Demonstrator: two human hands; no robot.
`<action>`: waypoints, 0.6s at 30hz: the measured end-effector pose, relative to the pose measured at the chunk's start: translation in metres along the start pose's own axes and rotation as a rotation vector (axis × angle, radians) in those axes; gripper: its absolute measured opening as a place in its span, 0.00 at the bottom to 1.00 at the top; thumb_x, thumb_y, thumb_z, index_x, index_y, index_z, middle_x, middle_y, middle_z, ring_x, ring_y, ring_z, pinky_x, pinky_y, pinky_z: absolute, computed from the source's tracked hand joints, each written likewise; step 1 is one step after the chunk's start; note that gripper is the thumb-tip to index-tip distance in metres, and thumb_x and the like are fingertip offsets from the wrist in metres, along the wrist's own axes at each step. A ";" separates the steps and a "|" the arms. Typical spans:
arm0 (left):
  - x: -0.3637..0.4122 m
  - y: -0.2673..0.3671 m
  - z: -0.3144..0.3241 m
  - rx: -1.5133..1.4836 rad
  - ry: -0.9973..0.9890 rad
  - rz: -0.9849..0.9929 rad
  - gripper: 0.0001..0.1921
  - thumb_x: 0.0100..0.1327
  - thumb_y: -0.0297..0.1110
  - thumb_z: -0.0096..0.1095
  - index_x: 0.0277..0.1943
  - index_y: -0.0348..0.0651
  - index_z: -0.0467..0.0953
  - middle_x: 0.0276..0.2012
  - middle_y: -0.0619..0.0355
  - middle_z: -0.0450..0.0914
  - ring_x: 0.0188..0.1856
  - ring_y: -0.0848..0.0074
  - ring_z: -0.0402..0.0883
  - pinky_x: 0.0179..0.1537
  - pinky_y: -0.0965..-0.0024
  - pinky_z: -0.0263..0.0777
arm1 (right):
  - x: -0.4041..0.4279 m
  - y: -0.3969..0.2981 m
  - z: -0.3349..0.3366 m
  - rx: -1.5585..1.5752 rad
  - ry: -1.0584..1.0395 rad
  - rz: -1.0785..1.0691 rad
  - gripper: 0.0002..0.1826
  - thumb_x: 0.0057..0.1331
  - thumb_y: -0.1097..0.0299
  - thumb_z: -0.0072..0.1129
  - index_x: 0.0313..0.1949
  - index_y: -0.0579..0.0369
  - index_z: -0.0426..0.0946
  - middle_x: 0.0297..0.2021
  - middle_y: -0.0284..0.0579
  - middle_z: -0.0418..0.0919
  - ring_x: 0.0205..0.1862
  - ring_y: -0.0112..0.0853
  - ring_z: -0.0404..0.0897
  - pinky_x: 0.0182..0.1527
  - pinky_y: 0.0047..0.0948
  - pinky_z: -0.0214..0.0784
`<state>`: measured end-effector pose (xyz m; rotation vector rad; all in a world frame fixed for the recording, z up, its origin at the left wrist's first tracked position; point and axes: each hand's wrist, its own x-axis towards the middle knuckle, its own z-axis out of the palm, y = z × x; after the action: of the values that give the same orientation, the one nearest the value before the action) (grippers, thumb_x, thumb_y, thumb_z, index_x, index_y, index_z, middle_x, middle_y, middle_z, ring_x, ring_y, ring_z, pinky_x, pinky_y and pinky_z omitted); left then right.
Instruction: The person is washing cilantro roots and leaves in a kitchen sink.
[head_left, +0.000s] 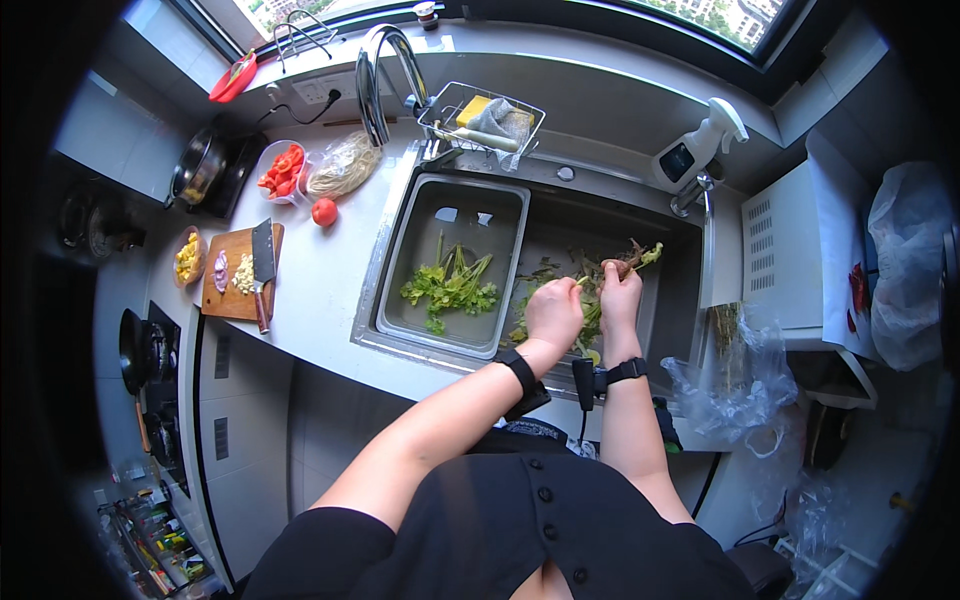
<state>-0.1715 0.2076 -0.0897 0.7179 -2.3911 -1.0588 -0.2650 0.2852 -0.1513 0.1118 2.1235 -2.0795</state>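
Observation:
My right hand grips a bunch of leafy greens with brown roots over the right part of the sink. Just left of it, my left hand is closed, with the pale end of a green stalk showing at its fingertips. Loose leaves and stalks lie in the sink below my hands, partly hidden by them. In the left part of the sink, a grey basin holds water and a bunch of leafy green stalks, probably celery.
Left of the sink, a cleaver lies on a wooden cutting board beside chopped garlic. A tomato and a bowl of cut tomatoes stand behind. The faucet arches over the counter; a spray bottle stands at the back right.

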 end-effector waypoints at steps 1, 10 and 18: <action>0.001 -0.004 -0.008 0.036 -0.043 -0.078 0.08 0.59 0.34 0.57 0.32 0.39 0.79 0.27 0.46 0.79 0.31 0.53 0.79 0.33 0.57 0.72 | -0.002 -0.001 0.000 -0.001 -0.003 0.006 0.05 0.64 0.72 0.53 0.32 0.60 0.76 0.27 0.38 0.77 0.29 0.23 0.73 0.35 0.23 0.66; 0.071 -0.113 -0.093 0.464 -0.108 -0.350 0.23 0.62 0.51 0.52 0.45 0.37 0.76 0.40 0.42 0.80 0.45 0.50 0.78 0.47 0.49 0.69 | -0.003 -0.017 -0.016 0.231 -0.191 0.244 0.14 0.63 0.70 0.57 0.48 0.58 0.73 0.23 0.30 0.71 0.19 0.18 0.63 0.23 0.20 0.56; 0.068 -0.074 -0.092 0.358 -0.303 -0.167 0.25 0.58 0.46 0.60 0.53 0.36 0.70 0.48 0.44 0.76 0.51 0.56 0.76 0.50 0.55 0.69 | -0.008 -0.057 -0.040 0.850 -0.421 0.468 0.22 0.72 0.53 0.40 0.53 0.57 0.69 0.31 0.36 0.71 0.32 0.26 0.68 0.36 0.27 0.60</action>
<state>-0.1512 0.0731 -0.0782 0.9507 -2.8682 -0.8592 -0.2694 0.3240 -0.0932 0.2196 0.7923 -2.2703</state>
